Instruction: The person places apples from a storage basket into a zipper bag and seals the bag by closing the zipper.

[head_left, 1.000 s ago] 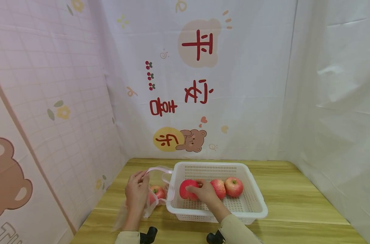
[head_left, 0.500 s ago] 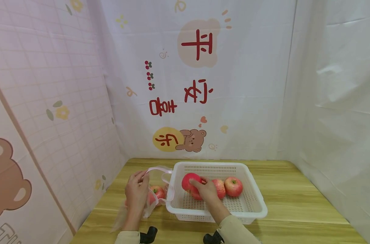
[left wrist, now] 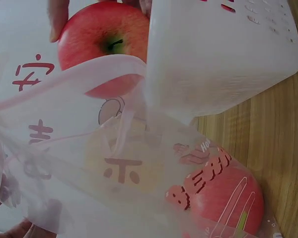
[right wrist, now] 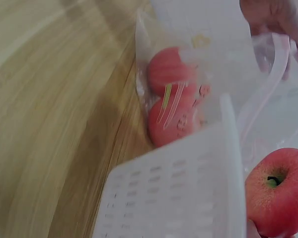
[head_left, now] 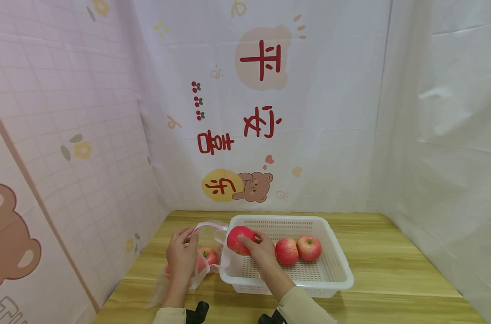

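My right hand (head_left: 259, 249) holds a red apple (head_left: 240, 239) over the left end of a white plastic basket (head_left: 338, 261). In the left wrist view this apple (left wrist: 102, 37) shows its stem, close to the pink-edged mouth of a clear plastic bag (left wrist: 89, 79). My left hand (head_left: 181, 252) pinches the bag's rim and keeps its mouth spread beside the basket. Inside the bag, apples (right wrist: 171, 74) rest low down, seen through the printed film. Two more apples, one (head_left: 287, 251) left of the other (head_left: 309, 248), lie in the basket.
The basket's left wall (right wrist: 188, 193) stands between its inside and the bag. All of it rests on a wood-grain table (head_left: 391, 270). Printed white cloth (head_left: 330, 112) hangs behind and along both sides.
My right hand has raised the apple from the basket floor and carried it left, up to the basket's left rim by the bag. The left hand has stayed in place on the bag.
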The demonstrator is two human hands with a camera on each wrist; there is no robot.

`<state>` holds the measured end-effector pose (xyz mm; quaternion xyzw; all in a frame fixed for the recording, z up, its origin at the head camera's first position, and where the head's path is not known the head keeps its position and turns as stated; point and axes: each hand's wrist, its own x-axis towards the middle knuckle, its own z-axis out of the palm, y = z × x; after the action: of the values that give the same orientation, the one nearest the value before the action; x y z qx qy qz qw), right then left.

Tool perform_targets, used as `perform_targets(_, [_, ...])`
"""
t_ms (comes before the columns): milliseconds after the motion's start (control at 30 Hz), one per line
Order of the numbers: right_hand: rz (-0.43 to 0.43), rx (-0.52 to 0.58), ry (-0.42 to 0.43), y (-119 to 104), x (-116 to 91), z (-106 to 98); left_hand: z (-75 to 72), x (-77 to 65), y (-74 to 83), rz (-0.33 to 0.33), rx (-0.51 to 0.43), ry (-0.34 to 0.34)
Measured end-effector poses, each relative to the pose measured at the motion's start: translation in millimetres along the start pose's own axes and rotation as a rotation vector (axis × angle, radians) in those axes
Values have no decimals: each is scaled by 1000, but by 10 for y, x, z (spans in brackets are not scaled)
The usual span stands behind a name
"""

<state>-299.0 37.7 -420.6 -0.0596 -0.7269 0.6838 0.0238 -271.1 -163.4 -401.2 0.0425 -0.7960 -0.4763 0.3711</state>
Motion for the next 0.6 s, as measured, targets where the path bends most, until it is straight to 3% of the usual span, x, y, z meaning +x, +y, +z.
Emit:
perform_targets(367, [-49,48,-56,-127,-133,182,12,-9,14,-8,0,-4])
perform_targets(600, [-78,-4,-94,-168,-165,302,16,-11,18,-20,-3,-8])
